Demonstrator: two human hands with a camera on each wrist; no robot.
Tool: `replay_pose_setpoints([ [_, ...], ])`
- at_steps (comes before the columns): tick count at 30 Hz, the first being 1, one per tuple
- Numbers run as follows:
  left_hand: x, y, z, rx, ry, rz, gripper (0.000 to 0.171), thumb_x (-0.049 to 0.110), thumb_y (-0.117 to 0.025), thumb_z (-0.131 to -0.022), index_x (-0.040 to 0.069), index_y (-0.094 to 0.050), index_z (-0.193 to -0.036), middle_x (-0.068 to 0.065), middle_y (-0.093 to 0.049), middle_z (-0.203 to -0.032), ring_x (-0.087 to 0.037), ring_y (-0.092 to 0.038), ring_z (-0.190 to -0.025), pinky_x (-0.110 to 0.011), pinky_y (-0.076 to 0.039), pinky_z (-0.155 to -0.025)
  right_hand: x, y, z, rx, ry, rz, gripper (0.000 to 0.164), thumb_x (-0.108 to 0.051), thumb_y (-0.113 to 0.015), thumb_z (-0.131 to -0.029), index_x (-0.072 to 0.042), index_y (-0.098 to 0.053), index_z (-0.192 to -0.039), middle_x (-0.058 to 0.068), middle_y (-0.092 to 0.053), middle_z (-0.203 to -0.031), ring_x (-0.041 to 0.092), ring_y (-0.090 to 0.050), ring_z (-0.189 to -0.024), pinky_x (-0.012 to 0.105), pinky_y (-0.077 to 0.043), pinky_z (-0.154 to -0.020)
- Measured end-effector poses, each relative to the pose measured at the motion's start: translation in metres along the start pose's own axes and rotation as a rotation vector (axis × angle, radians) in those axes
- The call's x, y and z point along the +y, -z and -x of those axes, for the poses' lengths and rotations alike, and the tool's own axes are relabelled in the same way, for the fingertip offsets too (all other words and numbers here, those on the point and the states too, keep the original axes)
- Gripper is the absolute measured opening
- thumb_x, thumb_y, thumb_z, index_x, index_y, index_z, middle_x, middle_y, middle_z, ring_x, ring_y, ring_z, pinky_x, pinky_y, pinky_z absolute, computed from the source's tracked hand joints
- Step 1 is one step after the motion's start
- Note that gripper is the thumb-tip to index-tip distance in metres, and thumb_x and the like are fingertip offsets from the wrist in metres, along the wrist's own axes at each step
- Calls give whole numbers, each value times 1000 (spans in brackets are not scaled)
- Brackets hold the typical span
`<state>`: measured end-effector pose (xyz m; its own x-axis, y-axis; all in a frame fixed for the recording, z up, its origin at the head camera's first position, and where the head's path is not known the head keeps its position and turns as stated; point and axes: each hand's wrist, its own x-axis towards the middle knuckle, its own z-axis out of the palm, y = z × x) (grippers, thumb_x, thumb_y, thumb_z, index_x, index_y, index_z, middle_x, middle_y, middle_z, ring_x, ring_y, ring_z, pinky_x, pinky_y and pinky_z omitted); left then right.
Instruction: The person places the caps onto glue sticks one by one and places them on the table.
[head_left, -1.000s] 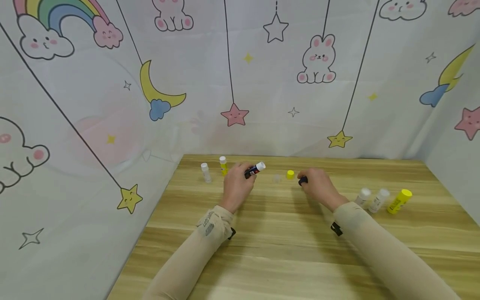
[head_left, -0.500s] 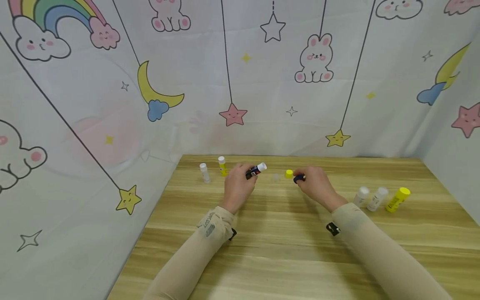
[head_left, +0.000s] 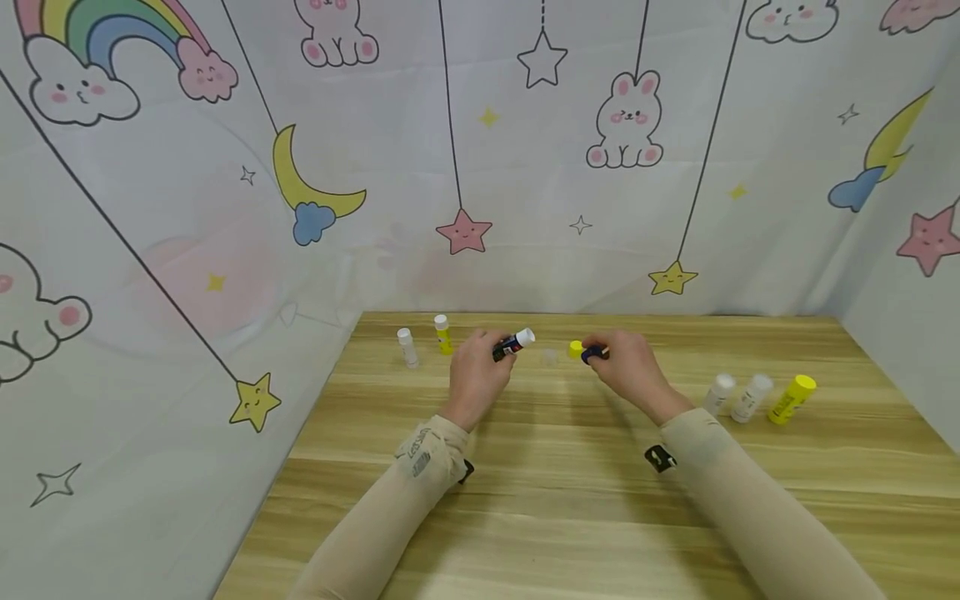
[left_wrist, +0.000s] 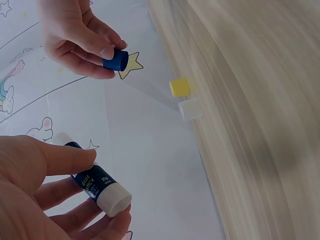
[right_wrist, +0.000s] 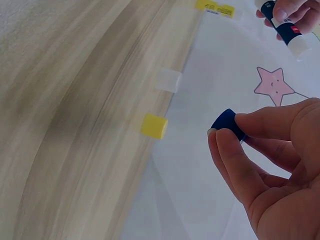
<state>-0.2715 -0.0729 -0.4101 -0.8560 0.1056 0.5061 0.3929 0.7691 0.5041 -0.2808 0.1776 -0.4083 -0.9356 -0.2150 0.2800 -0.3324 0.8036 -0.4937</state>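
Note:
My left hand (head_left: 477, 377) grips a dark blue glue stick (left_wrist: 94, 181) with a white end, tilted, its white end toward the right in the head view. Between thumb and fingertips my right hand (head_left: 632, 367) pinches a dark blue cap (right_wrist: 229, 124). The cap and glue stick are apart. On the table between the hands stand a yellow cap (right_wrist: 154, 126) and a translucent white cap (right_wrist: 169, 80), side by side. The right hand is close to the yellow cap in the head view.
Behind the left hand stand a white-capped yellow glue stick (head_left: 443, 335) and a white glue stick (head_left: 407, 348). Two white glue sticks, one of them here (head_left: 752, 398), and a yellow glue stick (head_left: 792, 400) stand at the right. A printed cloth (head_left: 525, 275) hangs behind the wooden table (head_left: 540, 517).
My right hand has moved slightly left with the blue cap, nearer the glue stick. The left hand stays almost in place, still gripping the glue stick.

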Motion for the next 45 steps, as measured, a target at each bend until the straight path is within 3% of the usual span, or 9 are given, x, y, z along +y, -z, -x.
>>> replay_pose_setpoints([
  [27, 3, -7, 8, -9, -51, 20, 24, 14, -80, -87, 12, -75, -111, -5, -67, -99, -23, -66, -86, -42, -55, -76, -22, 1, 1, 24, 4, -98, 24, -11, -73, -93, -10, -75, -116, 6, -72, -99, 23, -72, -85, 40, -58, -68],
  [38, 5, -11, 7, -1, -58, -11, 25, 15, -82, -85, 13, -76, -109, -5, -69, -100, -23, -68, -86, -41, -56, -74, -30, 1, 0, 40, -4, -139, 22, -13, -74, -93, -11, -76, -114, 6, -72, -96, 20, -71, -80, 35, -57, -60],
  [45, 8, -12, 7, -8, -68, -19, 25, 14, -82, -85, 13, -76, -109, -5, -69, -98, -22, -67, -84, -40, -56, -72, -35, 4, 0, 31, -21, -169, 22, -15, -74, -93, -12, -76, -115, 5, -73, -98, 21, -71, -82, 37, -57, -62],
])
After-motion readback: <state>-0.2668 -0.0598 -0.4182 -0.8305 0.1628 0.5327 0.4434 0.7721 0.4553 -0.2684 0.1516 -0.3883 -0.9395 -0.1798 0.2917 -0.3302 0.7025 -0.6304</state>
